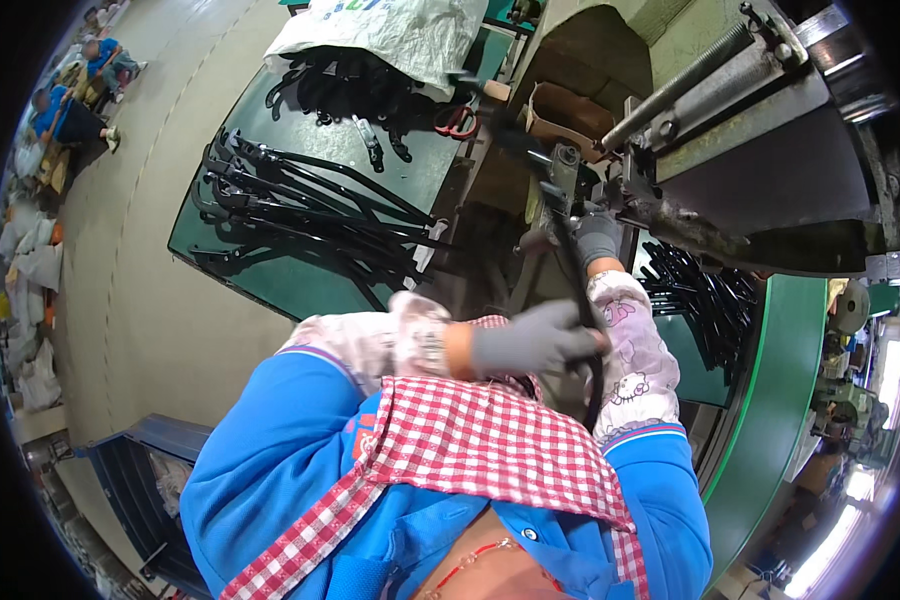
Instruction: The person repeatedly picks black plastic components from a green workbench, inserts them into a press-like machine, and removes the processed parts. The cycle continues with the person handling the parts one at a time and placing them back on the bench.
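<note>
A long, bent black metal tube (562,232) runs from the machine's front down toward my apron, smeared by motion. My left hand (535,342), in a grey glove, is closed around its lower part in front of my chest. My right hand (598,238), also gloved in grey, reaches forward to the press machine (660,190). Its fingers are curled at the metal fixture (566,160), beside the tube's upper part; what they grip is hidden.
On the green table (255,268) at left lies a pile of black tube frames (310,205). Beyond it are red-handled scissors (457,122), a marker pen (368,143) and a white sack (385,38). More black parts (705,300) lie at right. A blue crate (135,490) stands lower left.
</note>
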### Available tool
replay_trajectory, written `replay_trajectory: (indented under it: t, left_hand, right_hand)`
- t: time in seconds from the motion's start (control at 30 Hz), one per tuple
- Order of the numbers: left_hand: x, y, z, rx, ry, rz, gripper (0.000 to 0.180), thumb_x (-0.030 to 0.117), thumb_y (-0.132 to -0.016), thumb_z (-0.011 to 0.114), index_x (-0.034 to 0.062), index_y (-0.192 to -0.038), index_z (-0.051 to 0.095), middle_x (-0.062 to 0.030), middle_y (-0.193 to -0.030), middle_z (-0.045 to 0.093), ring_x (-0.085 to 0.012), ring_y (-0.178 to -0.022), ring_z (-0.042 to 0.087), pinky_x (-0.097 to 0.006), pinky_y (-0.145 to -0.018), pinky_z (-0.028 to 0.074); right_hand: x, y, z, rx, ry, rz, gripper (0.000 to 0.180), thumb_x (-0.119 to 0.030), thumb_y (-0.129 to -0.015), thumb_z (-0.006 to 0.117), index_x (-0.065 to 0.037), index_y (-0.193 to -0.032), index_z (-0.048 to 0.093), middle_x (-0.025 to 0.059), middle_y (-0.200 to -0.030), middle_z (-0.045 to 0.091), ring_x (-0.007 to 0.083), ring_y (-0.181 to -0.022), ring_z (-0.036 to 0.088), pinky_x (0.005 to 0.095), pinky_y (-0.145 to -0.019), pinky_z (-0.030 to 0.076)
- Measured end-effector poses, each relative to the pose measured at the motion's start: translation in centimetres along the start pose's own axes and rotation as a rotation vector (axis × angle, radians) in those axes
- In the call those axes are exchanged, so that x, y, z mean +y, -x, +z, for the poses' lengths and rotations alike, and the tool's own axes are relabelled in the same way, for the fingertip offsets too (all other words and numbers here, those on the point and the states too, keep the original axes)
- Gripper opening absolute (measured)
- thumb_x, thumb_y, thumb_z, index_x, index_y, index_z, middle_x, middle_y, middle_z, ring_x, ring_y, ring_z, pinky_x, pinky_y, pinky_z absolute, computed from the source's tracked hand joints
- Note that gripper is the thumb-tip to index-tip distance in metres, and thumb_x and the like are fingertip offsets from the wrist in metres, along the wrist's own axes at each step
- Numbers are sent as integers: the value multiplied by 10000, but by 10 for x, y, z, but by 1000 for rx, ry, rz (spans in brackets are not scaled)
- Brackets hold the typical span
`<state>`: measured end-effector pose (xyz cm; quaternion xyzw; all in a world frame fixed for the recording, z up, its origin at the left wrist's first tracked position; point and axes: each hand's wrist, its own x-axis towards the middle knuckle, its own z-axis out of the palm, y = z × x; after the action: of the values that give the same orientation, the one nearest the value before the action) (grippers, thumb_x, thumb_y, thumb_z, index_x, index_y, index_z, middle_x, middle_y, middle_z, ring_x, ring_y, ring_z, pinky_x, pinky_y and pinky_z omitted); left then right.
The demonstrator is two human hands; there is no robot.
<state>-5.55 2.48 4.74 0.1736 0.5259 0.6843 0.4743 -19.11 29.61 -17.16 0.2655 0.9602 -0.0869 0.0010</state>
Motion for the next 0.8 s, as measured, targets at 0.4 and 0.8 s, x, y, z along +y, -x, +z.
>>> replay_trajectory:
  t: [0.4, 0.8]
  left_hand:
    - [-2, 140, -287, 753, -424, -445, 406, 401, -1001, 550, 25, -862, 610, -82, -675, 656, -166, -491, 611, -319, -483, 511]
    - [-33, -16, -442, 662, -2105, -62, 301, 214, -837, 625, 176, -1128, 691, -105, -1286, 611, -336, -1200, 548, -454, -973, 457]
  right_hand:
    - [16, 24, 38, 162, 187, -380, 335, -235, -925, 571, -54, -1201, 629, 203, -1271, 627, 369, -1155, 607, 440, -965, 491]
    - [-6, 91, -91, 211, -676, -666, 258, -179, -927, 660, -62, -1155, 682, 87, -1116, 705, 198, -988, 662, 336, -887, 514]
